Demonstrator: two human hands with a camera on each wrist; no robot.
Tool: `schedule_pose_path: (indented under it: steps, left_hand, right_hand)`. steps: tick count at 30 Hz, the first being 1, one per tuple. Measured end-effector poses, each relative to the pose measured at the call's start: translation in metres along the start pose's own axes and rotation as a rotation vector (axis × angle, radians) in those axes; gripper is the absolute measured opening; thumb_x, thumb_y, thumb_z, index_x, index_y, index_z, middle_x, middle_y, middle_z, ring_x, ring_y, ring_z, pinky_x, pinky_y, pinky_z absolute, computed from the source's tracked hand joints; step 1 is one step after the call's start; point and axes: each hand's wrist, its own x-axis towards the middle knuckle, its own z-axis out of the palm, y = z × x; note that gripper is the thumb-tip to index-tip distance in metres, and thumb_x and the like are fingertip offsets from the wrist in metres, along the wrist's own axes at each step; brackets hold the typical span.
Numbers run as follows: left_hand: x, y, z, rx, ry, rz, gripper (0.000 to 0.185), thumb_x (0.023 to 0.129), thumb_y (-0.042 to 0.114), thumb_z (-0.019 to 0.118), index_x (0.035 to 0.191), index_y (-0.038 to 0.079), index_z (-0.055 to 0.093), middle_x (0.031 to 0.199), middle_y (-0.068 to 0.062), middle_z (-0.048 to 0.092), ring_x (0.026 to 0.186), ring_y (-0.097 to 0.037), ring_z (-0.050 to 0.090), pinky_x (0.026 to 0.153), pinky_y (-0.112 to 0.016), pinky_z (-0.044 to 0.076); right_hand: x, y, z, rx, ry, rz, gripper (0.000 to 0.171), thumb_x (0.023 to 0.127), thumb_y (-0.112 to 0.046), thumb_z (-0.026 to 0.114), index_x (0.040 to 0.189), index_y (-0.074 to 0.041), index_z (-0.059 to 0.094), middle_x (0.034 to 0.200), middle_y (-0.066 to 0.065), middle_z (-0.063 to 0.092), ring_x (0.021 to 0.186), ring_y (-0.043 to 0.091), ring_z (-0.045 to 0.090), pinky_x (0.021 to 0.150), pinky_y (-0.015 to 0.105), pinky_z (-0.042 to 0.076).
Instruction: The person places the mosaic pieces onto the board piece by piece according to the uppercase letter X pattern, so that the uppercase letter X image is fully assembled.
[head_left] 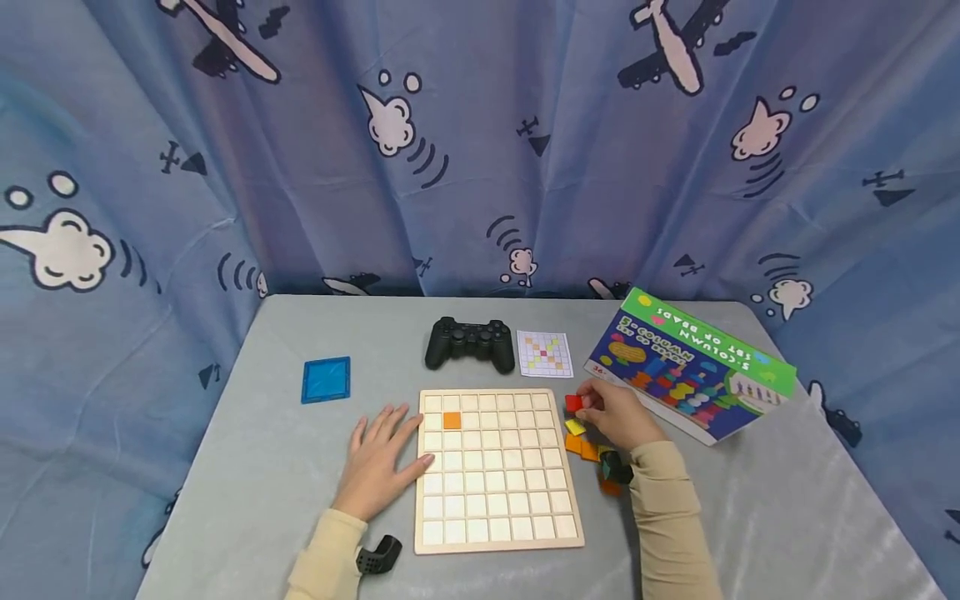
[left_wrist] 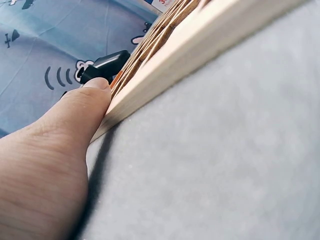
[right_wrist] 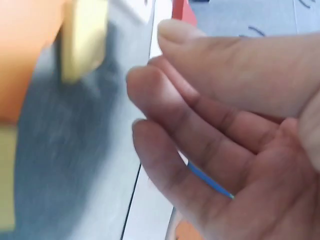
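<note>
The wooden grid board (head_left: 498, 482) lies flat on the table, with an orange tile (head_left: 452, 421) in a cell near its upper left corner. My left hand (head_left: 378, 467) rests at the board's left edge, fingers spread; in the left wrist view the thumb (left_wrist: 75, 107) touches the wooden rim. To the right of the board, my right hand (head_left: 618, 414) pinches a red tile (head_left: 573, 403) between thumb and fingertips. In the right wrist view that red tile (right_wrist: 184, 13) shows just past the thumb. Below this hand lie a yellow tile (head_left: 575, 427) and several orange tiles (head_left: 573, 443), partly hidden by the wrist camera.
Behind the board sit a black game controller (head_left: 470, 343) and a printed pattern card (head_left: 544, 354). A colourful box (head_left: 690, 367) stands at the right, close to my right hand. At the left lies a blue square tray (head_left: 326, 380). A patterned curtain (head_left: 465, 167) hangs behind the table.
</note>
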Motion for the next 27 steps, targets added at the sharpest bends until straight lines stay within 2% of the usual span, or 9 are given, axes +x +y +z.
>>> schedule_pose_path:
  steps: [10,17,27]
  left_hand:
    - [-0.001,-0.001,0.003,-0.015,0.007,0.009,0.067,0.089,0.065,0.050,0.144,0.027,0.045,0.153,0.000,0.036,0.145,-0.025,0.023,0.117,-0.054,0.007]
    - [-0.001,-0.001,0.004,-0.005,0.009,0.006,0.067,0.089,0.066,0.049,0.144,0.028,0.045,0.153,0.000,0.036,0.145,-0.024,0.023,0.117,-0.053,0.007]
    - [-0.001,-0.003,0.003,-0.008,0.015,0.010,0.067,0.089,0.065,0.049,0.144,0.027,0.045,0.153,0.000,0.037,0.144,-0.024,0.024,0.117,-0.054,0.007]
  right_hand:
    - [0.010,-0.026,0.021,-0.015,-0.056,-0.080,0.017,0.088,-0.010,0.070,0.102,-0.007,0.062,0.079,-0.001,0.057,0.070,0.013,0.050,0.062,0.026,0.045]
    - [0.013,-0.034,0.038,0.007,-0.087,-0.158,0.017,0.086,-0.010,0.072,0.100,-0.007,0.063,0.073,-0.004,0.055,0.063,0.009,0.048,0.057,0.022,0.041]
    - [0.017,-0.036,0.047,-0.007,-0.090,-0.132,0.017,0.085,-0.009,0.072,0.098,-0.008,0.061,0.072,-0.005,0.053,0.061,0.009,0.046,0.055,0.023,0.039]
